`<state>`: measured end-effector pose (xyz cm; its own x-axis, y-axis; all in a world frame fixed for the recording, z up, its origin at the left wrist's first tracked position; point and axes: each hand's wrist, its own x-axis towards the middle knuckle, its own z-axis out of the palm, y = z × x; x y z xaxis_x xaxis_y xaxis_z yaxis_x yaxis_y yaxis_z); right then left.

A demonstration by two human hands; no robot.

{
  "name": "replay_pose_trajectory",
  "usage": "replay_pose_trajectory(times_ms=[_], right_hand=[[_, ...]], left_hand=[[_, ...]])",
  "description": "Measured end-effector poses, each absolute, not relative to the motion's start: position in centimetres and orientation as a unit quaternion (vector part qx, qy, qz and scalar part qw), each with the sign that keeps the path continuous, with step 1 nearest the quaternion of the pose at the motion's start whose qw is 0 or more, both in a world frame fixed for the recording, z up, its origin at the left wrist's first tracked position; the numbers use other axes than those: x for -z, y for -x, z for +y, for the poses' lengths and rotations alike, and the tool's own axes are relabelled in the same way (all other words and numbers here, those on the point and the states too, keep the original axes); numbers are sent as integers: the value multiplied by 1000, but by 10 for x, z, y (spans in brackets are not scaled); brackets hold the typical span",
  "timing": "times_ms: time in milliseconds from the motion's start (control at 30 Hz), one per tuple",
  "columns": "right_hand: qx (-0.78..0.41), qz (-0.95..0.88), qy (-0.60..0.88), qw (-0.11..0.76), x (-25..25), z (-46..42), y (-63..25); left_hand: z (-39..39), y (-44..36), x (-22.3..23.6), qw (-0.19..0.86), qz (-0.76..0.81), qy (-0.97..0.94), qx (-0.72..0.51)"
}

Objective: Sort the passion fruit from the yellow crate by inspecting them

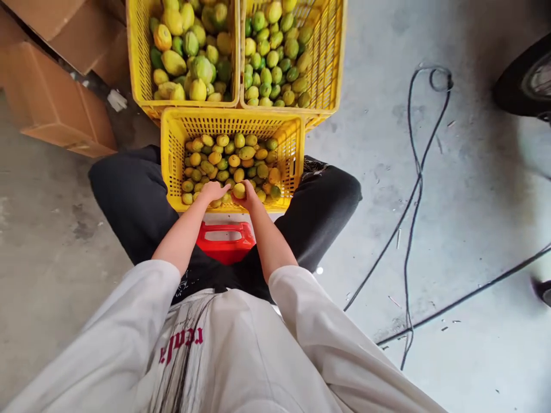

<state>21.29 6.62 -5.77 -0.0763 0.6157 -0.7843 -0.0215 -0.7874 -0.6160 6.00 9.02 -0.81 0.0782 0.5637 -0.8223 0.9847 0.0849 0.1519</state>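
Note:
A yellow plastic crate [232,113] stands between my knees, its bottom covered with yellow and green lemons [247,153]. Near the crate's front edge, my right hand [251,198] is closed around a yellow lemon [239,190], the thumb along its side. My left hand [212,192] is just left of it, low over the fruit, back of the hand up and thumb pointing towards the held lemon. Its other fingers curl down out of sight, so what lies in them is hidden.
Beyond it are two more yellow crates, one with larger fruit [174,62], the other with small green-yellow lemons [266,74]. A red plastic stool [226,249] is beneath me. Cardboard boxes [60,86] are at left. A black cable [417,166] and a wheel [529,80] are at right.

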Motion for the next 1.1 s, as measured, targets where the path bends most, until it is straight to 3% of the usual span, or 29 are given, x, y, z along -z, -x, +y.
replay_pose_trajectory(times_ms=[400, 633, 733, 833, 967, 1100], right_hand=[[-719, 27, 520, 461, 9, 33, -206], [-699, 88, 473, 530, -28, 40, -210], [-732, 38, 431, 526, -54, 50, -215], [-765, -72, 412, 489, -81, 49, -222], [-773, -177, 413, 448, -110, 28, -234], [-798, -168, 375, 441, -119, 9, -235]], left_hand=[[65, -41, -51, 386, 621, -636, 247], [52, -31, -76, 378, 707, -591, 90], [48, -31, -90, 426, 746, -492, -145], [28, -27, -104, 524, 675, -372, -362], [0, -22, -123, 640, 573, -294, -419], [-1, -29, -139, 668, 574, -259, -397]])
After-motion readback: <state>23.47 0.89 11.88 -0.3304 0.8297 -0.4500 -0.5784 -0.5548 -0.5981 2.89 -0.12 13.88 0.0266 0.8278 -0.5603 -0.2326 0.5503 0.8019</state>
